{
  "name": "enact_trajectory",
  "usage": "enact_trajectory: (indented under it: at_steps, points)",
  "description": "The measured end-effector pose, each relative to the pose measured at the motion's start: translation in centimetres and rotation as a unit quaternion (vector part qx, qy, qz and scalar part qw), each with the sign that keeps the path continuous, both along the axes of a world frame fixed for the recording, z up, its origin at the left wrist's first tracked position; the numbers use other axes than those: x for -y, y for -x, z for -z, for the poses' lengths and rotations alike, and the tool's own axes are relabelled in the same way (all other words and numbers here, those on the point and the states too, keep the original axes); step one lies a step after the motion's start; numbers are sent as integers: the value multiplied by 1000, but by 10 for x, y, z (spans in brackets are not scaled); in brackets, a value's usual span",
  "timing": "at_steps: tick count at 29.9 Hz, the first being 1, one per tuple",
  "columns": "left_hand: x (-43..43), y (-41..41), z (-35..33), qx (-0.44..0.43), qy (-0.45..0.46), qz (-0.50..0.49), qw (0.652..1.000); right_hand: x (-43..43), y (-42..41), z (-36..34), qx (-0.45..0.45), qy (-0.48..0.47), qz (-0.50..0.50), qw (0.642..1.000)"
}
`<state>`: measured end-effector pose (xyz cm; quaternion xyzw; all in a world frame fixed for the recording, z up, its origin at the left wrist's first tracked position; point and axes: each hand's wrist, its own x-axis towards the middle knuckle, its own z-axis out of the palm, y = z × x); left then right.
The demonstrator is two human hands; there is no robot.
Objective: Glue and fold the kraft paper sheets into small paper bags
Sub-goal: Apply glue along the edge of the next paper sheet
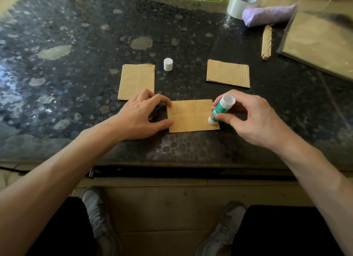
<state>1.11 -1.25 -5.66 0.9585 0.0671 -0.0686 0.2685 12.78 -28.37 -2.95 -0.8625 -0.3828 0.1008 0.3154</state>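
Here the right hand [250, 118] was closed around an uncapped glue stick [221, 109], green-labelled and tilted, its lower end pressed on the right edge of the kraft paper sheet [192, 116] near the bottom right corner. The left hand [142, 116] lay half open, holding nothing, with index fingertip and thumb pinning the sheet's left edge flat against the dark speckled surface [86, 64].

The step in hand looked like gluing: adhesive going along the right margin before that side is folded over. The next move would likely call for drawing the stick along the edge in an even stroke while the left hand keeps the sheet from sliding, then setting the stick aside to free both hands for the fold.

Just beyond the sheet, the white cap [168, 64] stood upright on its own. To its left lay a stack of kraft pieces [136, 81], the top one bearing a small printed rectangle, and to its right a second stack [228, 73]; whether either was finished bags or plain sheets could not be told. Farther off at the right stood a roll of clear tape [240, 4] and a purple bundle [267, 15].
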Motion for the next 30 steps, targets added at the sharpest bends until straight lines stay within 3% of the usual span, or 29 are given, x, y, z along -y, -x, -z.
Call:
enact_trajectory:
  at_steps: [10,16,19,23,30]
  points:
    - [4,1,6,32,-24,-15,999,0,4,2,45,-19,47,998]
    - [4,1,6,24,-26,-14,999,3,5,0,-19,-18,41,999]
    - [4,2,5,32,-20,-15,999,5,5,-3,-52,-103,73,991]
    - [4,3,3,44,10,-27,999,2,3,-8,-92,-218,171,956]
    - [1,3,-4,30,32,-20,999,-17,-2,-15,-406,-289,241,833]
